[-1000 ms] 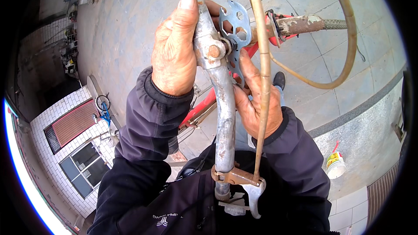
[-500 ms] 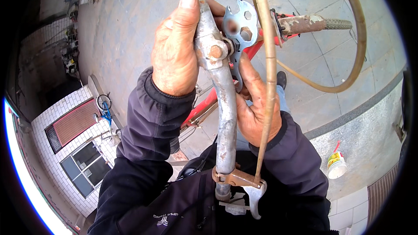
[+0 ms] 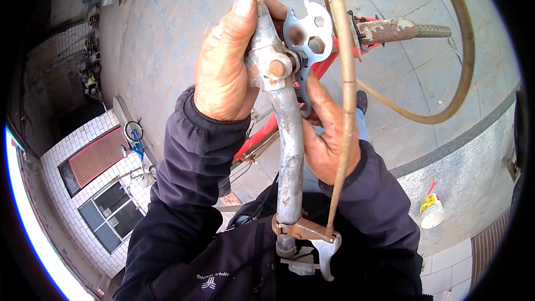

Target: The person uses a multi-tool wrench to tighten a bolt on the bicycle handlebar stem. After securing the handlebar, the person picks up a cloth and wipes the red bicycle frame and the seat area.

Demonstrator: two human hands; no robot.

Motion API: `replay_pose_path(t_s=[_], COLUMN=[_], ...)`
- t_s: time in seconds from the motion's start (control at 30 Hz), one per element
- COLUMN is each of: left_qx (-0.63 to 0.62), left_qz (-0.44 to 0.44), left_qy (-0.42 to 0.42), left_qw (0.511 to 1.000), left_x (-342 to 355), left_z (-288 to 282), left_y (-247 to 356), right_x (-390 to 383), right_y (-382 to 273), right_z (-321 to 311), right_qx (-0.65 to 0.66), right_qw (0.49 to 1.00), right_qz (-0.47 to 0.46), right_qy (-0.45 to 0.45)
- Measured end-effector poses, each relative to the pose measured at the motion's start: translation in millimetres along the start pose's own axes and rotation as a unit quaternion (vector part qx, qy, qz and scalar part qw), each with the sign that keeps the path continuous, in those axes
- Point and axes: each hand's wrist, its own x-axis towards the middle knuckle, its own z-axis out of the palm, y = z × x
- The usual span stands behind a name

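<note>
My left hand point(image 3: 225, 64) is closed around the worn metal handlebar point(image 3: 288, 145) at its clamp, thumb along the bar and fingers behind it. A rusty bolt head point(image 3: 277, 68) stands out on the clamp. My right hand point(image 3: 329, 139) grips the lower end of a flat silver multi-hole bicycle spanner point(image 3: 307, 62), its index finger along the edge. The spanner stands just right of the clamp, beside the end of the clamp bolt; whether it sits on a nut there is hidden. Through one hole something brown shows, blurred.
A rusty brake lever point(image 3: 320, 245) sits at the bar's near end, and its brown cable housing point(image 3: 344, 78) loops in front of my right hand. Beyond are the red bicycle frame point(image 3: 261, 136) and front tyre point(image 3: 433, 32). A white tub point(image 3: 431, 214) stands at right, a blue bicycle point(image 3: 134, 139) at left.
The top of the spanner has tilted slightly to the right and catches more light. Both hands keep nearly the same places.
</note>
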Motion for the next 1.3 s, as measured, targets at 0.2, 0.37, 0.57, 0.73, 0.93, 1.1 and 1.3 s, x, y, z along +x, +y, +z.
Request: replay_pose_path(t_s=[0.2,0.37,0.57,0.73,0.93,1.1,1.3], left_qx=[0.026,0.026,0.020,0.029,0.034,0.096,0.104], left_qz=[0.012,0.017,0.009,0.045,0.006,0.035,0.036], left_qy=[-0.030,-0.035,-0.059,0.020,-0.065,-0.015,0.009], left_qw=[0.999,0.999,0.998,0.998,0.997,0.995,0.994], left_x=[0.3,1.6,2.8,1.8,1.3,0.8,0.3], left_z=[-3.8,-0.6,-7.2,6.8,-7.6,-2.0,-1.9], left_y=[2.9,4.2,2.0,0.5,3.3,4.1,2.6], right_x=[-1.6,-2.5,-2.8,-6.7,-4.1,2.8,7.4], right_y=[-19.0,-23.6,-32.0,-47.9,-61.6,-60.7,-67.1], right_z=[-6.7,-21.3,-19.5,-21.2,-28.4,-32.8,-33.2], right_qx=[-0.038,-0.099,-0.135,-0.096,-0.076,-0.124,-0.110], right_qw=[0.999,0.994,0.987,0.995,0.994,0.992,0.994], right_qz=[-0.025,-0.038,-0.082,0.006,0.073,0.020,0.013], right_qy=[0.009,-0.036,-0.013,-0.025,-0.009,0.004,0.006])
